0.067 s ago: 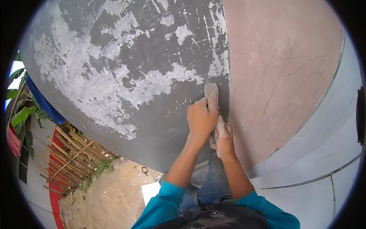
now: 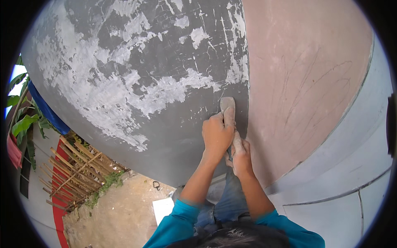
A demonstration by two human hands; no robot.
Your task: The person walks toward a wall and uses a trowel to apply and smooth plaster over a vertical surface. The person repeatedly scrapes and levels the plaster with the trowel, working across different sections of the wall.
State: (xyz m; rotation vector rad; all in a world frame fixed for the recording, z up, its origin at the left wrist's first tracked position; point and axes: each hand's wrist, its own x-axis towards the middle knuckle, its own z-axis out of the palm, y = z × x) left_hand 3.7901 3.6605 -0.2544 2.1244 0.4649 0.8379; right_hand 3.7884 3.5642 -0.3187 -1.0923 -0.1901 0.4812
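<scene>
A scraper [image 2: 227, 101], its blade end dusted pale, lies against the dark grey wall [image 2: 165, 132] near the seam with a pinkish wall section. My left hand [image 2: 218, 131] is closed around it, with fingers along the blade. Just below and to the right, my right hand [image 2: 241, 158] grips its lower end, thumb pointing up. Both hands carry whitish dust. Above the blade, rough patches of white filler [image 2: 173, 89] spread across the grey surface. Most of the handle is hidden by my fingers.
To the right stands the pinkish wall panel [image 2: 306, 99] with scribbled lines, bordered by a pale wall. At lower left are a bamboo fence [image 2: 78, 171], sandy ground [image 2: 120, 211] and a white sheet-like thing [image 2: 163, 209] beside my legs. Banana-like leaves [image 2: 25, 124] show at far left.
The scraper has slid slightly down the grey wall, with both hands moving along with it. My grip looks the same.
</scene>
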